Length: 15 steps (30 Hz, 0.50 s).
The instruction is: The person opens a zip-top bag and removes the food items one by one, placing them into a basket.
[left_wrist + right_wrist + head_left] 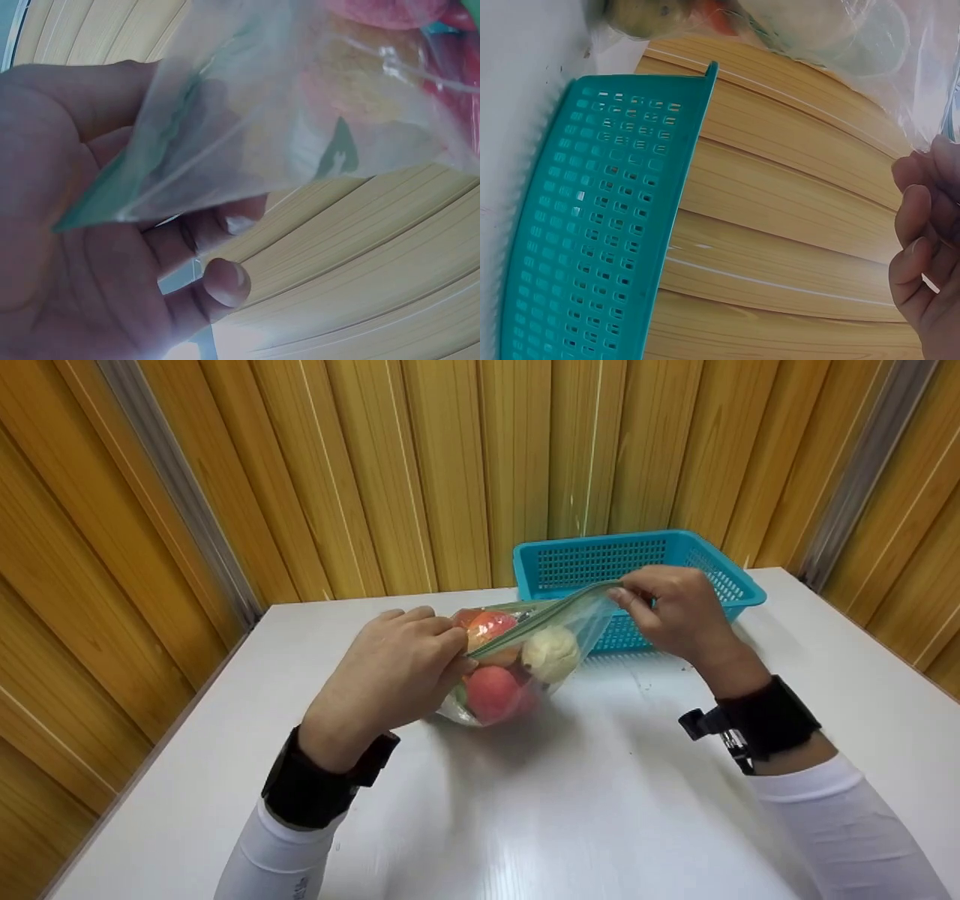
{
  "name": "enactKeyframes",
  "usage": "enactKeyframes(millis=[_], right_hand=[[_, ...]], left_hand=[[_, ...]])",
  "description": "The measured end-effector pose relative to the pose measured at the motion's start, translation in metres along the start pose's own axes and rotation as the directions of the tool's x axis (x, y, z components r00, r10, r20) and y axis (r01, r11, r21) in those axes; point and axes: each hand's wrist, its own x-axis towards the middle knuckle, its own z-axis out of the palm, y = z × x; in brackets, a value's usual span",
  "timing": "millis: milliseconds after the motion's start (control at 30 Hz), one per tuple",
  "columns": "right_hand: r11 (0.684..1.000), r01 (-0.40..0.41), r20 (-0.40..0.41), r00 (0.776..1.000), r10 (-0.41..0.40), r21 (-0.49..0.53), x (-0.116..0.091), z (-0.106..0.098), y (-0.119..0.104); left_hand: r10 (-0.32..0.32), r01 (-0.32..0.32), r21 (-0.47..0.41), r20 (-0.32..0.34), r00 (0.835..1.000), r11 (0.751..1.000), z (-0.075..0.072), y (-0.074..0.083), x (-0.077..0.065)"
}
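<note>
A clear zip bag (517, 690) with a green top strip hangs tilted between both hands, its right corner higher than its left. Inside are several round, fruit-like things, among them a red one (492, 694) and a cream one (551, 653). My left hand (394, 664) pinches the bag's left top corner between thumb and fingers; the left wrist view shows that corner (97, 199) lying against the palm. Thumb and fingertips of my right hand (671, 604) pinch the other top corner, in front of the basket. Plastic glare blurs some contents.
Behind the right hand, a blue-green perforated basket (637, 540) stands at the back of the white table (525, 825). Yellow wood-look panels (442, 472) rise behind the table and on both sides. Each wrist wears a black strap (776, 720).
</note>
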Motion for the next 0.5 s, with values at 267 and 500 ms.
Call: enactKeyframes(millis=[267,500], right_hand=[[0.999,-0.045,-0.015,0.999,0.045,-0.014,-0.0025,-0.0009,0.0028],[0.995,-0.097,-0.018,0.995,0.097,-0.012,-0.0034,-0.0012,0.0049]], left_hand=[[-0.011,0.012,-0.02,0.005,1.0,1.0,-0.0033,-0.0031,-0.0006],[0.004,-0.005,-0.031,-0.009,1.0,1.0,-0.0062,-0.0062,-0.0015]])
